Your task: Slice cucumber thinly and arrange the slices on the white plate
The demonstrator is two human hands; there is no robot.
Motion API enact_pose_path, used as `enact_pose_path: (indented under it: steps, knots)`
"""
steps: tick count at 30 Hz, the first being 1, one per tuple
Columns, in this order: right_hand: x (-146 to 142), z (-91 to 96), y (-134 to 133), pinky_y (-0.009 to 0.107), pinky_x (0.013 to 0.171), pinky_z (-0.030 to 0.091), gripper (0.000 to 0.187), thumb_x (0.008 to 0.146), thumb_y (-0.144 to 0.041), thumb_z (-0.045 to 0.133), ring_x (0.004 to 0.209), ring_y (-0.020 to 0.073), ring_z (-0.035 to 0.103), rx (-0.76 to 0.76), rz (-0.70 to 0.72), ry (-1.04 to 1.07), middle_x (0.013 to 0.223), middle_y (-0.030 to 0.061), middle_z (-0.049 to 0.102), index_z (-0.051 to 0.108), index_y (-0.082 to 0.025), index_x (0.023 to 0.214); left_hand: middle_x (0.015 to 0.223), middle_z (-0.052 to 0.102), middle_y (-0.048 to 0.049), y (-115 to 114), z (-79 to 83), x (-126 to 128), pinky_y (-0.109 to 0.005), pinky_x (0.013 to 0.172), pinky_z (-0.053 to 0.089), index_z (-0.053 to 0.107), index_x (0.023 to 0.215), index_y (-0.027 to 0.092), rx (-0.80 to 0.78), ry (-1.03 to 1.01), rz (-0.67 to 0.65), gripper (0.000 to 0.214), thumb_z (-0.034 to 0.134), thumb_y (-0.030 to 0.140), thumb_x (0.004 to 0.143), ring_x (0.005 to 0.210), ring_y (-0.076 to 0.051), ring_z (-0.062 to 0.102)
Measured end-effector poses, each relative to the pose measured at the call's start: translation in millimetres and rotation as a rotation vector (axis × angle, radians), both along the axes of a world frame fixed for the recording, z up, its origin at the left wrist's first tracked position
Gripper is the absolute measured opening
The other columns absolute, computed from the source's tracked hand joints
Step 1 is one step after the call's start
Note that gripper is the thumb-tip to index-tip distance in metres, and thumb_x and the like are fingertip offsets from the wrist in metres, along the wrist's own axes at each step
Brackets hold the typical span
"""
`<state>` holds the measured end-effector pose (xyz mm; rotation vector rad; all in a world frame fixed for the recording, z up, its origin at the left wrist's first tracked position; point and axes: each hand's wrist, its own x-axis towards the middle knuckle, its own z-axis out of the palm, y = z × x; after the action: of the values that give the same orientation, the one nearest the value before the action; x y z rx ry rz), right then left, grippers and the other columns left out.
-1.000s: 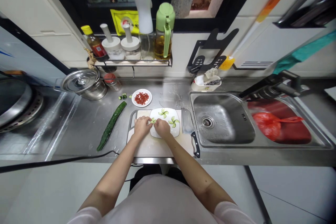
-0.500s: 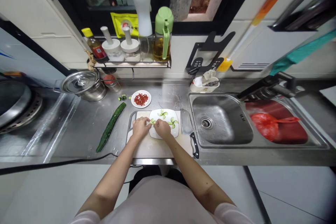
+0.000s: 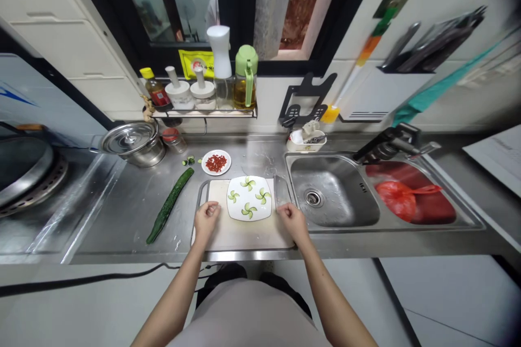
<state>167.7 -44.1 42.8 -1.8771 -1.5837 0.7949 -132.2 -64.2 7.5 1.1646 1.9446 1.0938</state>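
A white squarish plate lies on the cutting board. On the plate are several green pinwheel shapes, which look like thin cucumber slices. My left hand is left of the plate above the board, its fingers curled together with nothing visible in them. To the plate's right, my right hand is likewise curled and seemingly empty; it covers the handle of the kitchen knife, whose blade lies along the board's right side. A whole cucumber rests on the counter to the left.
Behind the board are a small plate of chopped red pieces and cucumber scraps. A lidded pot and a jar stand back left. The sink is at right, a red bag in its second basin. Bottles line a wall rack.
Both hands have come off the plate and moved apart, one to each side. The pinwheel they were touching is now uncovered. The camera view has shifted.
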Motion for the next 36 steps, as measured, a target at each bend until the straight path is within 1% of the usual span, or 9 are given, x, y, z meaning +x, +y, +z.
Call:
enact_pose_path:
  steps: [4,8,13,19,23,26,31,34,36]
  knots:
    - [13.0,0.1,-18.9,0.025,0.056,0.034,0.033,0.079,-0.049,0.047,0.056,0.0152,0.048,-0.001,-0.044,0.028,0.054,-0.0018,0.050,0.058,-0.021,0.067,0.066,0.058,0.0015,-9.1,-2.8,3.1,-0.023,0.059,0.042,0.070,0.092,0.017,-0.021,-0.019,-0.020,0.037,0.061,0.049,0.074,0.058,-0.011,0.050]
    - [14.6,0.6,-26.1,0.025,0.056,0.034,0.034,0.078,-0.051,0.048,0.055,0.0151,0.047,0.014,-0.061,0.049,0.053,-0.0022,0.049,0.058,-0.020,0.066,0.064,0.058,0.0018,-10.8,-2.9,6.9,-0.023,0.057,0.042,0.070,0.090,0.016,-0.012,-0.024,-0.038,0.037,0.061,0.049,0.075,0.056,-0.011,0.050]
    - [8.5,1.8,-24.6,0.025,0.055,0.034,0.036,0.077,-0.052,0.047,0.054,0.0147,0.045,0.013,-0.038,0.084,0.052,-0.0028,0.047,0.058,-0.020,0.066,0.064,0.060,0.0012,-11.0,-6.1,8.9,-0.022,0.056,0.041,0.070,0.090,0.017,0.000,-0.024,-0.043,0.036,0.061,0.048,0.074,0.056,-0.011,0.050]
    - [5.2,1.5,-18.9,0.026,0.056,0.034,0.037,0.078,-0.053,0.048,0.055,0.0148,0.044,0.010,-0.012,0.093,0.053,-0.0034,0.044,0.058,-0.020,0.067,0.067,0.063,0.0001,-16.7,-9.0,11.3,-0.023,0.058,0.043,0.070,0.094,0.017,-0.035,-0.051,-0.033,0.039,0.060,0.050,0.075,0.057,-0.013,0.054]
    - [7.0,0.3,-14.2,0.026,0.056,0.035,0.037,0.078,-0.054,0.050,0.056,0.0148,0.045,0.008,-0.012,0.107,0.054,-0.0030,0.045,0.060,-0.020,0.068,0.074,0.070,-0.0036,-19.5,-7.5,11.7,-0.027,0.066,0.048,0.068,0.101,0.017,-0.046,-0.084,-0.016,0.042,0.054,0.050,0.080,0.067,-0.016,0.063]
    - [5.9,-1.6,-10.8,0.025,0.056,0.035,0.038,0.078,-0.054,0.050,0.056,0.0144,0.045,0.004,-0.005,0.125,0.054,-0.0031,0.045,0.059,-0.020,0.067,0.078,0.072,-0.0055,-20.2,-6.8,11.4,-0.029,0.070,0.049,0.067,0.103,0.017,-0.037,-0.097,-0.007,0.041,0.049,0.047,0.083,0.074,-0.019,0.067]
    - [-9.1,-0.6,4.7,0.025,0.055,0.034,0.038,0.078,-0.054,0.050,0.055,0.0141,0.044,-0.010,0.072,0.162,0.054,-0.0032,0.045,0.061,-0.019,0.070,0.079,0.070,-0.0031,-22.5,-5.8,11.7,-0.027,0.065,0.048,0.066,0.107,0.018,-0.058,-0.053,0.005,0.037,0.051,0.040,0.082,0.066,-0.015,0.062]
    - [-27.8,6.9,26.8,0.025,0.056,0.035,0.035,0.080,-0.051,0.050,0.057,0.0143,0.046,0.007,0.145,0.159,0.056,-0.0025,0.048,0.061,-0.019,0.071,0.080,0.068,-0.0017,-24.3,-3.9,11.6,-0.026,0.061,0.045,0.066,0.110,0.019,-0.071,0.030,0.037,0.038,0.055,0.035,0.078,0.059,-0.013,0.056]
    - [-43.9,14.3,46.9,0.024,0.057,0.036,0.032,0.081,-0.048,0.050,0.058,0.0145,0.048,0.013,0.198,0.134,0.057,-0.0022,0.050,0.061,-0.019,0.073,0.078,0.066,-0.0010,-25.0,-2.1,10.9,-0.027,0.062,0.045,0.066,0.110,0.021,-0.084,0.079,0.036,0.036,0.053,0.032,0.079,0.059,-0.014,0.055]
